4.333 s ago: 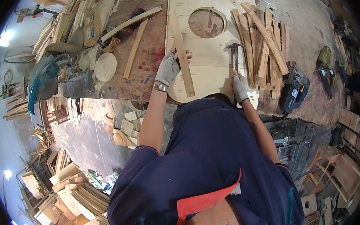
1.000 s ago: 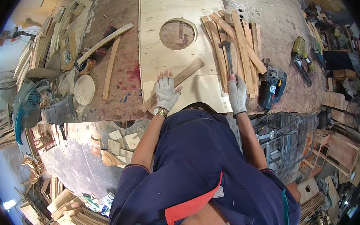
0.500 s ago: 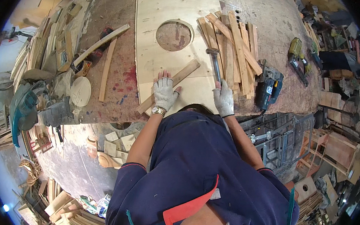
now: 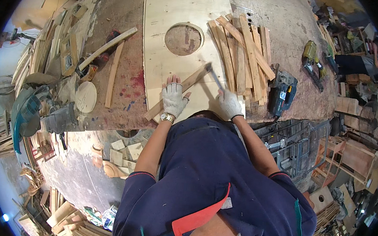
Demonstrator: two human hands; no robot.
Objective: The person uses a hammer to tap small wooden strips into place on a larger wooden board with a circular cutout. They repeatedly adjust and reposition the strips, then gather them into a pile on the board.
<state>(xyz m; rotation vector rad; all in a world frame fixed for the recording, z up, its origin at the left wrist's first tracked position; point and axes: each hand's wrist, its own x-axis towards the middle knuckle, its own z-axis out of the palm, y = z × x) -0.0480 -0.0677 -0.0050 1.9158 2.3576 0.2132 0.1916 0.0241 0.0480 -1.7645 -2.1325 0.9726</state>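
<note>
A pale plywood panel (image 4: 156, 49) with a round hole lies in front of me on the workbench. Across its near part, a short wooden strip (image 4: 195, 77) rests at a slant. My left hand (image 4: 174, 100), in a fingerless grey glove, presses flat on the strip with its fingers stretched out. In my gloved right hand (image 4: 230, 105) is a hammer (image 4: 217, 80), gripped by its handle. The hammer's head, a little blurred, is over the strip's far right end; whether it touches the wood I cannot tell.
Several loose wooden strips (image 4: 242, 55) are heaped on the panel's right edge, beside a jigsaw (image 4: 281, 93). A nail gun (image 4: 310, 56) lies farther right. To the left are a curved wooden piece (image 4: 108, 47), a round disc (image 4: 86, 96) and a teal circular saw (image 4: 27, 109).
The hammer has swung left from beside the strip pile to over the strip's end. My right hand has shifted slightly left and turned; my left hand stays on the strip.
</note>
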